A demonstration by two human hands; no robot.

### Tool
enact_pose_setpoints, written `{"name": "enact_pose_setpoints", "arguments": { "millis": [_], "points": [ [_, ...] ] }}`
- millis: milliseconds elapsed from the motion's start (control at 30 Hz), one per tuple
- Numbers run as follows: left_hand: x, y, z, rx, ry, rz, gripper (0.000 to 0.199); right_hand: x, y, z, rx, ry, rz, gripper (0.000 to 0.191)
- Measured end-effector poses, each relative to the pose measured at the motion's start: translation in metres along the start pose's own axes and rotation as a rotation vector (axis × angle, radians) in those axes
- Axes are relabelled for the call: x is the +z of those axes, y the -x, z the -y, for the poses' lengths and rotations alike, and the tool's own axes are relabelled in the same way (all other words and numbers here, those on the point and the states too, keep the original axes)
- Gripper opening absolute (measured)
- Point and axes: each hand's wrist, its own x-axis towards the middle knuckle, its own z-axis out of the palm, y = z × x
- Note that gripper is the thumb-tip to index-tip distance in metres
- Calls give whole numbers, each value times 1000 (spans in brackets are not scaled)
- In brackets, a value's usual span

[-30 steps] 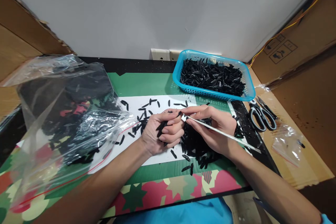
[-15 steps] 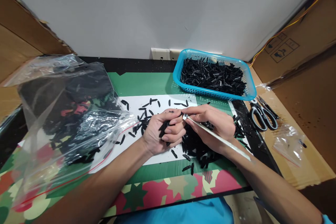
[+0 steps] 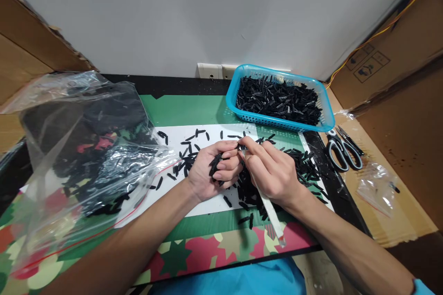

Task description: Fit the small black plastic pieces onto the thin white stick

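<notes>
My left hand (image 3: 211,170) is curled around several small black pieces (image 3: 215,166), its thumb and forefinger pinching one at the fingertips. Touching those fingertips, my right hand (image 3: 273,170) grips a thin whitish stick-like tool (image 3: 272,212), whose far end slants down toward the table's front edge. The tool's tip is small and partly hidden between the fingers. Under and beside my right hand lies a heap of loose black pieces (image 3: 251,189), with more scattered over white paper (image 3: 204,205).
A blue basket (image 3: 280,123) of black pieces stands at the back right. Scissors (image 3: 344,153) and a small clear bag (image 3: 377,189) lie on cardboard at the right. Large clear bags (image 3: 90,147) cover the left side. Cardboard walls (image 3: 404,115) flank the table.
My right hand has turned, swinging the tool's far end from the right forearm down and left toward the table's front edge. My left hand keeps its hold; the view has shifted slightly.
</notes>
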Motion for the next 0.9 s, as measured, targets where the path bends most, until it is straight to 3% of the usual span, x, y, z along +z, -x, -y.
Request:
{"name": "enact_pose_setpoints", "arguments": {
  "millis": [200, 433, 900],
  "points": [
    [1, 0, 1, -34, -35, -1, 32, 0, 1, 1, 35, -6, 0, 28],
    [7, 4, 5, -34, -124, 112, 29, 7, 8, -21, 245, 8, 52, 21],
    [7, 10, 6, 39, -192, 131, 33, 5, 9, -38, 45, 18, 272, 21]
  ]
}}
